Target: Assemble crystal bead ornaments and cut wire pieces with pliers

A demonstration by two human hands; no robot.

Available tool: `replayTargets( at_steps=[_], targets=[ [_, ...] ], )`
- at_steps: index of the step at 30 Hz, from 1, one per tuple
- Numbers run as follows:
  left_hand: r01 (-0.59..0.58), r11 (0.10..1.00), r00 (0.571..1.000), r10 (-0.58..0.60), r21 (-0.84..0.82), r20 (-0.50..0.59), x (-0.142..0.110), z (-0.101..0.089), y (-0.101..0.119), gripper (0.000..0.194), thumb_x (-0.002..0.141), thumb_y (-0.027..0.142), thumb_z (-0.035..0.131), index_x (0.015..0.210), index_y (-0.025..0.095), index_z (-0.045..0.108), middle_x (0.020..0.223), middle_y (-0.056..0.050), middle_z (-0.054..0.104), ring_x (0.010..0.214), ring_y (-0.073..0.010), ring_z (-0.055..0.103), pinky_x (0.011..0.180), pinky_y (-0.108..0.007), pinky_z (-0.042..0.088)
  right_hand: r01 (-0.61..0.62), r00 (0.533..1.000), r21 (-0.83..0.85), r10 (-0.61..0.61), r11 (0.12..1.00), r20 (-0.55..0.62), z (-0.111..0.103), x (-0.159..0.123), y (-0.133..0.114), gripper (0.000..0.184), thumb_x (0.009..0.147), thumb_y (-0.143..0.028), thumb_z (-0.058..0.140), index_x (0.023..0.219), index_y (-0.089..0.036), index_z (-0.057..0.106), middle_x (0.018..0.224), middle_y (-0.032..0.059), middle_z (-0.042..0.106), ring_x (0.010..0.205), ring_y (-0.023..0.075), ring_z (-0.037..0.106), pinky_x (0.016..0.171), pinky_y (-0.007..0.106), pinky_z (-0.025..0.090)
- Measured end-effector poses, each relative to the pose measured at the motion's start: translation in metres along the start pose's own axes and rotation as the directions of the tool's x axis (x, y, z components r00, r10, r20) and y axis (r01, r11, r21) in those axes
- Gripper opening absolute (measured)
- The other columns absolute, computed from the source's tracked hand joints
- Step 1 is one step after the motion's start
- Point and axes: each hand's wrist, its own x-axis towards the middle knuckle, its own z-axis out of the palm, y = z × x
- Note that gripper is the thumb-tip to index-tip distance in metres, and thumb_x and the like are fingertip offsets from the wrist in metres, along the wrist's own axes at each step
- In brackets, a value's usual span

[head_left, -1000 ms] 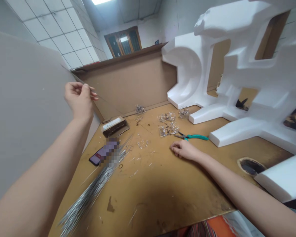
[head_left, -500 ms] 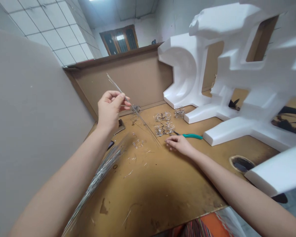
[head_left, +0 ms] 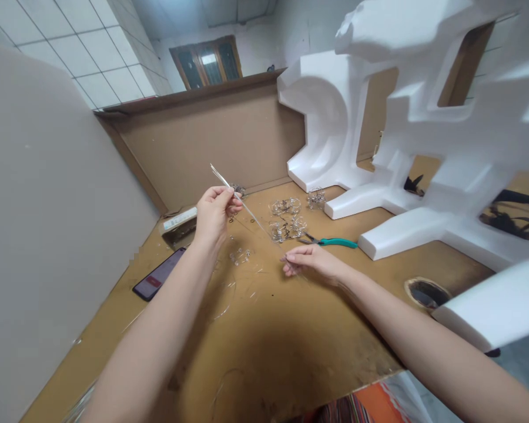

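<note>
My left hand (head_left: pixel 216 214) is closed in a pinch around a few thin metal wires (head_left: pixel 254 216), held slanting above the table. Their upper tips fan out a little past my fingers. At the lower end of the wires, my right hand (head_left: pixel 308 261) has its thumb and fingertips closed on them. Just beyond the right hand lie pliers (head_left: pixel 338 242) with a teal handle. Bent wire pieces (head_left: pixel 286 228) form small clusters behind them, and another bent wire piece (head_left: pixel 240 256) rests between my hands. My left forearm hides most of a wire bundle (head_left: pixel 81 405).
White foam packing (head_left: pixel 317 123) stands along the right side. A phone (head_left: pixel 159 274) and a small box (head_left: pixel 180 220) lie at the left. A cardboard panel (head_left: pixel 203 138) closes the back. The table has a round hole (head_left: pixel 427 292) at right. Loose wire scraps (head_left: pixel 224 308) lie nearer me.
My left hand has lowered and shifted right with the wires. My right hand has moved slightly left and closed on their lower end. The wire bundle has dropped toward the lower left, uncovering the phone.
</note>
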Motion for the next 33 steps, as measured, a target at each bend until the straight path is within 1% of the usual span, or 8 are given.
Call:
replayTargets(
  at_steps=[7, 12, 15, 19, 22, 25, 28, 33],
  targets=[
    [0.057, 0.993, 0.995, -0.065, -0.103, -0.082, -0.003, -0.01, -0.024, 0.009, 0.067, 0.019, 0.062, 0.069, 0.016, 0.053, 0.063, 0.002, 0.061, 0.049, -0.0041, 0.054, 0.048, -0.014, 0.047, -0.037, 0.999, -0.005, 0.037, 0.999, 0.01, 0.0, -0.001, -0.001, 0.029, 0.065, -0.034, 0.07, 0.082, -0.011, 0.065, 0.068, 0.0039, 0.067, 0.06, 0.0115, 0.061, 0.065, 0.027, 0.045],
    [0.1, 0.991, 0.984, -0.111, -0.09, -0.139, -0.008, -0.019, -0.034, 0.011, 0.066, 0.021, 0.062, 0.07, 0.016, 0.053, 0.065, 0.002, 0.062, 0.049, -0.0045, 0.054, 0.048, -0.015, 0.047, -0.042, 0.996, -0.125, 0.031, 0.991, -0.086, 0.006, -0.001, -0.001, 0.032, 0.065, -0.04, 0.067, 0.077, -0.011, 0.063, 0.06, 0.0015, 0.064, 0.052, 0.0101, 0.058, 0.061, 0.026, 0.045],
    [0.147, 0.984, 0.975, -0.162, -0.105, -0.155, -0.01, -0.029, -0.04, 0.011, 0.066, 0.021, 0.062, 0.07, 0.015, 0.054, 0.066, 0.001, 0.062, 0.051, -0.0047, 0.055, 0.05, -0.015, 0.047, -0.049, 0.994, -0.161, 0.033, 0.986, -0.105, 0.009, -0.001, 0.0, 0.033, 0.067, -0.041, 0.066, 0.08, -0.011, 0.063, 0.058, 0.0013, 0.064, 0.051, 0.01, 0.057, 0.06, 0.026, 0.045],
    [0.138, 0.976, 0.967, -0.17, -0.17, -0.191, -0.007, -0.043, -0.044, 0.011, 0.065, 0.018, 0.063, 0.069, 0.014, 0.054, 0.064, 0.001, 0.062, 0.049, -0.004, 0.054, 0.049, -0.013, 0.047, -0.067, 0.995, -0.103, 0.059, 0.992, -0.082, 0.008, 0.0, 0.002, 0.032, 0.064, -0.035, 0.069, 0.085, -0.012, 0.061, 0.065, 0.0023, 0.065, 0.055, 0.0107, 0.059, 0.061, 0.026, 0.046],
    [0.11, 0.967, 0.968, -0.156, -0.23, -0.196, -0.003, -0.051, -0.042, 0.012, 0.065, 0.017, 0.064, 0.069, 0.012, 0.054, 0.063, 0.0, 0.062, 0.049, -0.0045, 0.055, 0.047, -0.013, 0.047, -0.071, 0.995, -0.027, 0.069, 0.997, -0.074, 0.005, 0.001, 0.003, 0.026, 0.063, -0.03, 0.071, 0.08, -0.013, 0.061, 0.077, 0.0038, 0.065, 0.062, 0.0117, 0.061, 0.06, 0.026, 0.047],
    [0.109, 0.957, 0.968, -0.164, -0.268, -0.191, -0.003, -0.052, -0.04, 0.011, 0.065, 0.015, 0.063, 0.069, 0.012, 0.054, 0.063, -0.001, 0.063, 0.049, -0.005, 0.055, 0.047, -0.014, 0.047, -0.007, 0.988, 0.004, 0.008, 1.0, -0.155, 0.006, 0.003, 0.004, 0.022, 0.063, -0.028, 0.071, 0.074, -0.014, 0.058, 0.074, 0.0022, 0.064, 0.062, 0.0108, 0.06, 0.058, 0.023, 0.046],
    [0.086, 0.956, 0.969, -0.146, -0.281, -0.2, -0.004, -0.049, -0.038, 0.009, 0.066, 0.014, 0.062, 0.069, 0.012, 0.053, 0.063, -0.001, 0.063, 0.049, -0.0055, 0.056, 0.047, -0.014, 0.047, 0.036, 0.964, -0.02, -0.04, 0.999, -0.262, 0.008, 0.004, 0.003, 0.022, 0.064, -0.03, 0.069, 0.073, -0.015, 0.056, 0.069, 0.0011, 0.064, 0.058, 0.0098, 0.059, 0.056, 0.022, 0.046],
    [0.019, 0.966, 0.97, -0.081, -0.258, -0.229, -0.005, -0.048, -0.033, 0.011, 0.066, 0.016, 0.062, 0.071, 0.013, 0.053, 0.063, -0.001, 0.063, 0.049, -0.006, 0.056, 0.046, -0.014, 0.047, -0.012, 0.943, -0.12, -0.029, 0.993, -0.333, 0.008, 0.003, 0.003, 0.021, 0.066, -0.031, 0.065, 0.072, -0.014, 0.054, 0.067, 0.0021, 0.064, 0.056, 0.0105, 0.061, 0.054, 0.023, 0.048]
  ],
)
